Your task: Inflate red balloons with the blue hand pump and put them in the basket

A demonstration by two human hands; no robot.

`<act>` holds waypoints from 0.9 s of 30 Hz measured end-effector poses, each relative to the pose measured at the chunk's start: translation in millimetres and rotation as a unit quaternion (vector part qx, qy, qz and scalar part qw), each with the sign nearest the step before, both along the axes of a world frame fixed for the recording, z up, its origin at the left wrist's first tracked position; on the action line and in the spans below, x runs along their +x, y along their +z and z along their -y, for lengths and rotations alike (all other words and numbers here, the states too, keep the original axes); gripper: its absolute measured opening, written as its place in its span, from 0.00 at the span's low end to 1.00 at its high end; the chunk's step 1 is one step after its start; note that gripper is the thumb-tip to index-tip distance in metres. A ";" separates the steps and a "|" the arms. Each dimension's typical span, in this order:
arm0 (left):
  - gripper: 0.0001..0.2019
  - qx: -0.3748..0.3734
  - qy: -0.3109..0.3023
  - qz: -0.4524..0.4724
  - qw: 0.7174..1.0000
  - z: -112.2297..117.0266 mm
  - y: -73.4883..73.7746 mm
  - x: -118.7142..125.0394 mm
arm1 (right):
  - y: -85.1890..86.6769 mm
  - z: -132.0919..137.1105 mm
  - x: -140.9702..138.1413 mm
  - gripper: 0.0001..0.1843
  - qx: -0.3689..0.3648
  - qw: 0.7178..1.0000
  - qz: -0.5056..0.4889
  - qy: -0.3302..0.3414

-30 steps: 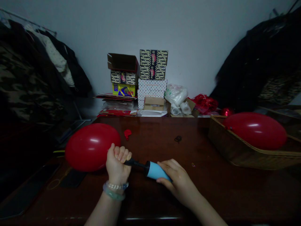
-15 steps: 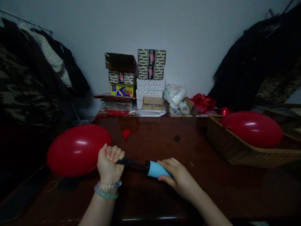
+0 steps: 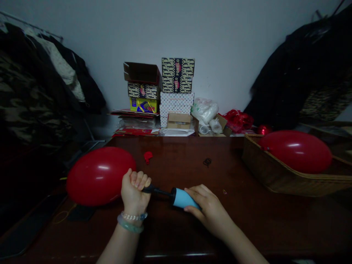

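Note:
A balloon pump lies between my hands, with a blue barrel [image 3: 183, 198] and a black rod [image 3: 162, 192]. My left hand [image 3: 136, 189] is closed in a fist around the pump's black end. Against the far left of that fist rests an inflated red balloon [image 3: 96, 178]; its neck is hidden by the fingers. My right hand [image 3: 206, 205] wraps round the blue barrel, covering its right end. Beyond the left hand, a small flat red balloon [image 3: 148, 157] lies on the brown table [image 3: 176, 165].
A wicker basket [image 3: 277, 179] at the right holds another inflated red balloon [image 3: 297, 151]. A thin black coil [image 3: 207, 162] and a tiny ring [image 3: 224, 191] lie on the table. Stacked boxes [image 3: 177, 75] and plastic bags [image 3: 205, 110] stand at the back. A dark flat slab [image 3: 30, 227] sits left.
My left hand has moved right, toward the blue barrel, and the inflated balloon has come along. Less black rod shows between the hands. The right hand has barely moved.

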State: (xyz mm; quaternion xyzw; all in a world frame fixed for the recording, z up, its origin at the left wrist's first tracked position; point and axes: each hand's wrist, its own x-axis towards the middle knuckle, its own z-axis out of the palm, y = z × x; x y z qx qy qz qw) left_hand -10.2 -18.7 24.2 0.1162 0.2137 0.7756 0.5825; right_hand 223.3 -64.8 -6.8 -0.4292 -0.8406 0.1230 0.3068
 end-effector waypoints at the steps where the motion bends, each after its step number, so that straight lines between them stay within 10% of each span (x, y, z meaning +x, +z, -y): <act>1: 0.22 -0.008 -0.010 0.003 1.000 1.0 -1.3 6.7 | -1.2 1.4 -2.7 0.25 0.007 1.000 -0.003 0.000; 7: 0.24 -0.021 -0.034 -0.012 0.999 5.6 -3.4 28.3 | -6.7 6.6 -13.2 0.25 0.021 0.999 -0.028 0.004; 20: 0.22 0.012 0.034 0.007 0.999 -1.3 14.8 -33.3 | 13.7 -2.3 16.2 0.23 -0.062 0.998 0.001 0.012; 27: 0.21 0.004 0.024 0.016 1.000 1.5 13.8 -17.1 | 12.7 1.5 7.1 0.23 -0.039 0.999 0.003 -0.003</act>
